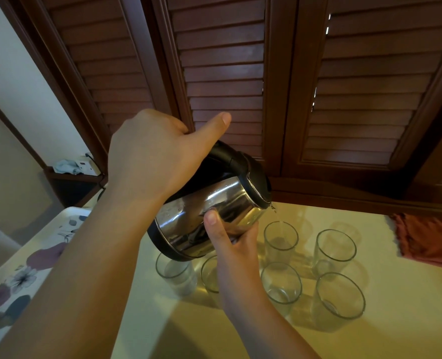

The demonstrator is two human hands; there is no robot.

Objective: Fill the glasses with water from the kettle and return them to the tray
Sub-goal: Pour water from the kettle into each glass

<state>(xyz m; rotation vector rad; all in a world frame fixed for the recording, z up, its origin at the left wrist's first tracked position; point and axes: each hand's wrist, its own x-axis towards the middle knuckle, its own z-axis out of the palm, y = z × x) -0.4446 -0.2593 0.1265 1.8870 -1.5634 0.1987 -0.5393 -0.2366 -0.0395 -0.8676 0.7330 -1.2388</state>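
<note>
backdrop: dark brown louvred shutters (225, 73) behind a pale yellow counter (370, 340); slivers of daylight show through a few slats
kettle: steel kettle (209, 216) with black lid and base, held tilted above the counter, spout low to the right; a thin stream of water falls from it
left hand: left hand (152, 154) wrapped round the black handle from above, thumb stretched out straight
right hand: right hand (230, 242) cupped under the steel body, thumb pressed flat on the metal
glasses: six clear glasses on the counter (two partly hidden behind the right forearm); the stream drops into the far middle glass (280, 238)
tray: white floral tray (20, 278) at the left, apart from the glasses
cloth: reddish cloth (427, 239) at the right edge
</note>
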